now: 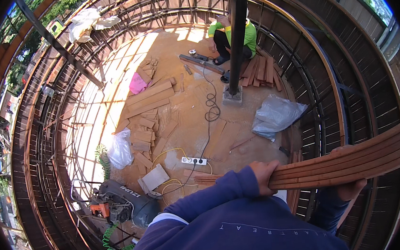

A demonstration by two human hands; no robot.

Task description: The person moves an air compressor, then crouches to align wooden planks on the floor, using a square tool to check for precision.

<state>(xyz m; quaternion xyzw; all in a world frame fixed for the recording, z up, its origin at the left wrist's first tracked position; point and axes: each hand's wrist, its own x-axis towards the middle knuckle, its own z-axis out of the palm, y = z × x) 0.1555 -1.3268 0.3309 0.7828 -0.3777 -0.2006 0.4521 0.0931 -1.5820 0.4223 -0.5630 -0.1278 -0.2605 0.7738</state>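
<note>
A bundle of several reddish-brown wooden planks [336, 165] stretches across the right side, level with my chest. My left hand [263, 175] is closed round its inner end, fingers on top. Farther along, my right hand [351, 189] holds the bundle from below, with part of it showing above the far edge too. The planks lie flat on one another and run on to the right rim of the view, where their far end is hard to make out. Both of my arms wear dark blue sleeves.
Below, a person in a green top [250, 37] crouches behind a dark post [238, 40], near stacked boards [262, 71]. Cut wood pieces [144, 137], a white power strip [194, 160], cables, plastic bags [277, 113] and an air compressor [133, 202] occupy the floor. Curved slatted walls surround everything.
</note>
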